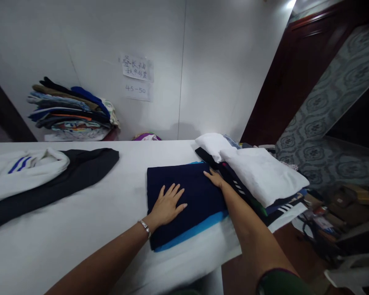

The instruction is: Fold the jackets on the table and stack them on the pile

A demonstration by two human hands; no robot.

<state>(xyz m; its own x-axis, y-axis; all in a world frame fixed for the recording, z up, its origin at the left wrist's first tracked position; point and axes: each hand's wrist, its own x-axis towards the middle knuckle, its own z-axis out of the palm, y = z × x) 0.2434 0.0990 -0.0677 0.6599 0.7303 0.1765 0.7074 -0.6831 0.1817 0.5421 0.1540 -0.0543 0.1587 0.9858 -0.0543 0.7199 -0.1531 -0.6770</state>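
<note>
A folded navy garment [192, 192] lies flat before me on the white tabletop, with a bright blue garment [187, 235] showing along its near edge. My left hand [167, 205] rests on the navy cloth with fingers spread, a metal bracelet on its wrist. At the far right corner of the same cloth, my right hand [213, 178] presses down, fingers stretched out. Nothing is gripped in either hand. Close beside my right forearm is a pile of folded clothes topped by a white garment [264, 172].
White and dark grey garments [89, 164] lie loosely on the left of the table [64, 237]. Behind its far edge rises a tall stack of folded clothes [70, 110]. Handwritten papers [137, 78] hang on the wall. Clutter [332, 213] fills the floor at right.
</note>
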